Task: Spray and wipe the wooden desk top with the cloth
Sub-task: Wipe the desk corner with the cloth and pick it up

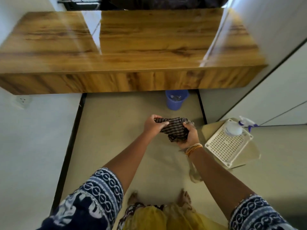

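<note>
A dark striped cloth [176, 129] is bunched between both hands, held in the air below the desk's front edge. My left hand [153, 125] grips its left end and my right hand [190, 136] grips its lower right part. The wooden desk top [149, 39] spans the upper part of the view, glossy with pale reflections, with nothing lying on it. A clear spray bottle [234, 127] with a white and purple trigger head stands on a white perforated stool [227, 145] to the right of my hands.
A blue bucket [176, 100] stands on the floor under the desk. White walls close both sides, with a socket [23, 101] on the left one. My bare feet [184, 198] are on the beige floor below.
</note>
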{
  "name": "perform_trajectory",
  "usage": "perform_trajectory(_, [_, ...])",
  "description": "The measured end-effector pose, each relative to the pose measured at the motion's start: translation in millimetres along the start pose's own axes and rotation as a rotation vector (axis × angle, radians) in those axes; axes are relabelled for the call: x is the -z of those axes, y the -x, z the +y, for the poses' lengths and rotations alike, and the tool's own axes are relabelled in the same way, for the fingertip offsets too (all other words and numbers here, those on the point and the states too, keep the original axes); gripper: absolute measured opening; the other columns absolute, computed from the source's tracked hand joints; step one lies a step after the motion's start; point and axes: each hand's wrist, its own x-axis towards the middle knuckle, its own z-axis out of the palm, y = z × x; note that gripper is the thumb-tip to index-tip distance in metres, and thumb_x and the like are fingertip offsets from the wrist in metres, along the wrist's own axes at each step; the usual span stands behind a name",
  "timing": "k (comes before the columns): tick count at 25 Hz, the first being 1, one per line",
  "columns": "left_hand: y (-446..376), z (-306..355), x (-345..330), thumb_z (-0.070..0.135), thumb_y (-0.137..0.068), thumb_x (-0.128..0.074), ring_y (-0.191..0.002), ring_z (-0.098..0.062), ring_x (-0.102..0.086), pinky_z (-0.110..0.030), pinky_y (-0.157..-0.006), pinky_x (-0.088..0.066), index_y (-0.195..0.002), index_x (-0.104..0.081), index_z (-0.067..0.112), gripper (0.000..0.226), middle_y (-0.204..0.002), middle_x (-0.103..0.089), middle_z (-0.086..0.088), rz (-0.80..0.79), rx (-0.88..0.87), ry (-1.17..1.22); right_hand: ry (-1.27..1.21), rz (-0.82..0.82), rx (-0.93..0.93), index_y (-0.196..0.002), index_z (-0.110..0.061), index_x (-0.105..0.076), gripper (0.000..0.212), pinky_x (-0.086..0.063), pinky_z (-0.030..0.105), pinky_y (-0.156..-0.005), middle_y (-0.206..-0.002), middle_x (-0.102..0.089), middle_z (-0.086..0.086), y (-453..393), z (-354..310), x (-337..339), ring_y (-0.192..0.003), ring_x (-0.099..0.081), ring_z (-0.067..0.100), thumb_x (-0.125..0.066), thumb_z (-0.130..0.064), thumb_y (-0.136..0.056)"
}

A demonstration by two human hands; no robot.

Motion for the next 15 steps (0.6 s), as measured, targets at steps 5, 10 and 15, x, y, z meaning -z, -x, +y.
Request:
perform_trajectory(5, [-1, 11, -123, 0.018, -0.073, -0.082, -0.097, -0.027, -0.068, -0.045, -0.087, -0.057, -0.107, -0.065, 0.009, 0.04, -0.106, -0.069, -0.012, -0.051, 0.112, 0.087, -0.099, 0.089, 0.006, -0.103, -0.008, -0.062, 0.027, -0.045, 0.039, -0.072, -0.1, -0.066, 0.016, -11, -56, 98, -0.086, -0.061, 0.032, -0.046, -0.028, -0.095])
perform_trajectory(10, [-5, 22, -219, 0.016, -0.081, -0.075, -0.106, -0.022, -0.062, -0.028, -0.09, -0.049, -0.122, -0.06, 0.008, 0.044, -0.116, -0.065, -0.008, -0.156, 0.076, 0.025, -0.201, 0.312, -0.008, -0.123, -0.012, -0.06, 0.04, -0.051, 0.043, -0.076, -0.119, -0.065, 0.015, -47, -91, 175, -0.105, -0.061, 0.035, -0.058, -0.028, -0.087])
perform_trajectory(15, [-43, 8, -293, 0.011, -0.085, -0.069, -0.111, -0.02, -0.06, -0.028, -0.096, -0.048, -0.132, -0.053, 0.007, 0.05, -0.123, -0.063, -0.007, -0.278, 0.118, -0.008, -0.354, 0.358, -0.013, -0.104, -0.009, -0.06, 0.024, -0.046, 0.046, -0.087, -0.108, -0.064, 0.015, -102, -104, 229, -0.097, -0.059, 0.035, -0.048, -0.026, -0.093])
